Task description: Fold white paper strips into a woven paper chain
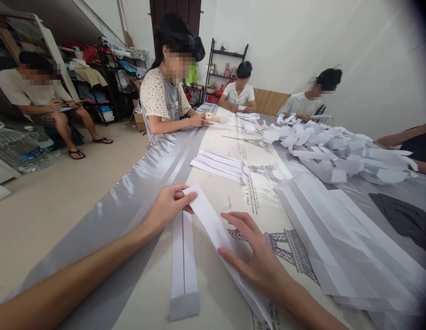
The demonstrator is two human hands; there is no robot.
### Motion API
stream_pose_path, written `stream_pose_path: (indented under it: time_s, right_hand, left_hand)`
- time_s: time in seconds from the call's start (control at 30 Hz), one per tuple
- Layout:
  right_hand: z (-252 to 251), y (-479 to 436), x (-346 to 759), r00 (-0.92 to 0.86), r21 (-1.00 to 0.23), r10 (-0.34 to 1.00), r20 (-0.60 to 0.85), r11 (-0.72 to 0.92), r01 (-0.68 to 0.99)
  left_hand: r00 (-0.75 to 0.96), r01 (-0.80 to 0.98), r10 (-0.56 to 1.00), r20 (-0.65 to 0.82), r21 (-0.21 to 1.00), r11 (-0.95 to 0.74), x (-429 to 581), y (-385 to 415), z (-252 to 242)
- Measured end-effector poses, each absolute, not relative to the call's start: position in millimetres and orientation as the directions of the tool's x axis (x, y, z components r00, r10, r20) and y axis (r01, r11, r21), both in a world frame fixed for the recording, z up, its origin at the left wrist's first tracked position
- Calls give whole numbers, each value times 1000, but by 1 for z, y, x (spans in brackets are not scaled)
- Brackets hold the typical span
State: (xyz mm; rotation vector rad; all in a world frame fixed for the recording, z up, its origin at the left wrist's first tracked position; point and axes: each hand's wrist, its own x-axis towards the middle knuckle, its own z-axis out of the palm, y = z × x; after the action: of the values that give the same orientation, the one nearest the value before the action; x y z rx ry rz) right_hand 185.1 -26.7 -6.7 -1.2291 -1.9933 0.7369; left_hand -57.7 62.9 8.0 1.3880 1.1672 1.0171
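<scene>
Between the thumb and fingers of my left hand (173, 200) is the far end of a long folded white paper strip (213, 224). The strip slants down toward me and to the right. My right hand (249, 250) is at the strip's right side, thumb at its edge and fingers spread apart. Under and left of the held strip, another folded paper strip (184, 266) lies flat on the tablecloth, with a seam down its middle and a folded flap at its near end. The near end of the held strip is partly hidden behind my right hand.
Several paper strips (218, 165) lie farther up the tablecloth (158, 188). At right are a stack of white sheets (353, 247), a heap of folded papers (336, 144) and a dark flat item (401, 215). Several people sit around; one across the left edge handles a wooden piece (216, 118).
</scene>
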Motion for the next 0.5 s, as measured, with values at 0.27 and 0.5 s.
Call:
stream_pose_path:
  time_s: [0.27, 0.5]
  right_hand:
    - [-12, -31, 182, -508, -481, 792, 339, 610, 630]
    - [-22, -25, 184, -528, -450, 800, 284, 597, 664]
  left_hand:
    - [192, 522, 963, 191, 811, -265, -63, 66, -12]
    - [609, 596, 606, 511, 208, -775, -57, 58, -24]
